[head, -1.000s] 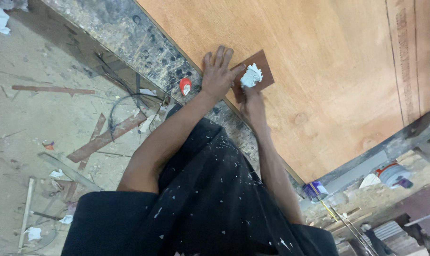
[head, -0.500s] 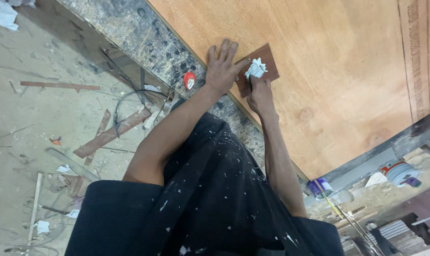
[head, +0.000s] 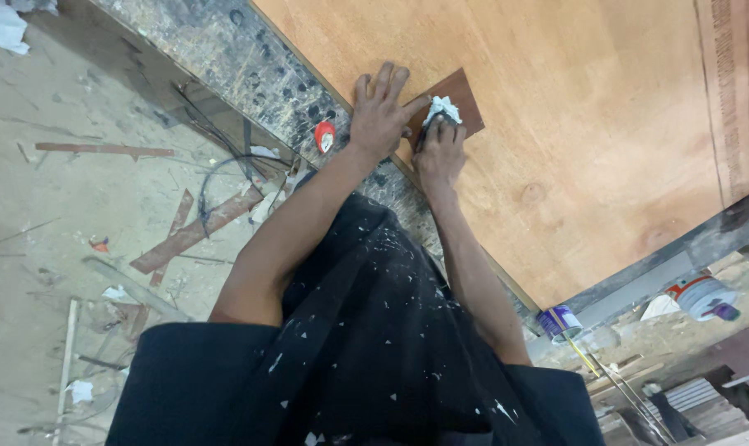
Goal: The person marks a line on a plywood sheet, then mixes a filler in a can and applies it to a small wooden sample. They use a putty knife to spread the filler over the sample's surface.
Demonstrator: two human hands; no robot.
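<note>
A small dark brown wood piece [head: 461, 92] lies on a large light plywood sheet [head: 573, 124]. My left hand [head: 380, 116] rests flat with fingers spread, partly on the plywood's edge and touching the near corner of the brown piece. My right hand [head: 439, 149] is closed on a crumpled white cloth [head: 443, 107] and presses it onto the brown piece. Both arms reach out from my dark, paint-flecked clothing [head: 366, 347].
The plywood sits on a dark speckled stone slab [head: 259, 58]. A red tape measure [head: 325, 136], black cables [head: 226, 157], wood strips [head: 193, 231] and scraps lie on the dusty floor at left. Small cans [head: 560, 320] and a white tub [head: 703, 296] stand at lower right.
My right hand with the cloth has shifted slightly on the brown piece. The left hand stays pressed beside it. The view has drifted a little.
</note>
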